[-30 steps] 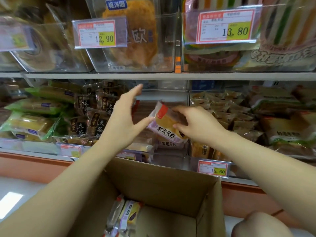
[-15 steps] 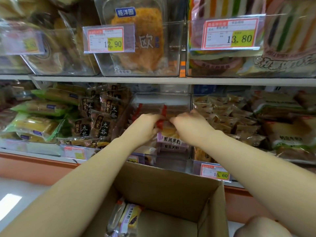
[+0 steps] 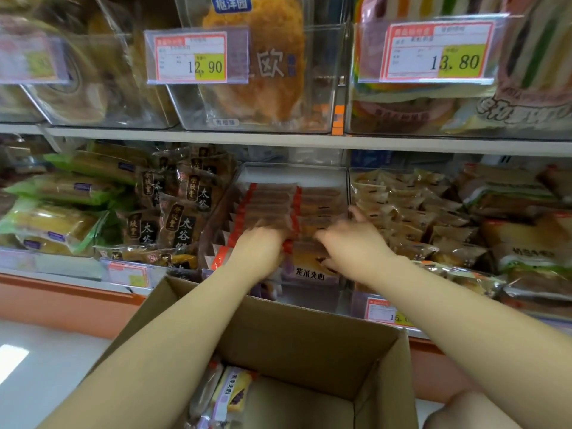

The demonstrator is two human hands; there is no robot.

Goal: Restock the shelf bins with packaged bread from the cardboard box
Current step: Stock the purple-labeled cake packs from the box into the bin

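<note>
Purple-rice bread pack (image 3: pixel 309 267) down in middle clear bin (image 3: pixel 294 171), no longer aloft. Left hand (image 3: pixel 263 247): fingers hidden (motion blur); right hand (image 3: pixel 353 247): fingers (image 3: pixel 324 235) apart, pressing row (image 3: pixel 269 209). Cardboard box (image 3: pixel 309 339) holds more.

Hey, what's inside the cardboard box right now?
A few bread packets lie in the cardboard box, at its left, one yellow and purple. The left forearm and the frame edge hide the rest, so their number is unclear.
</note>
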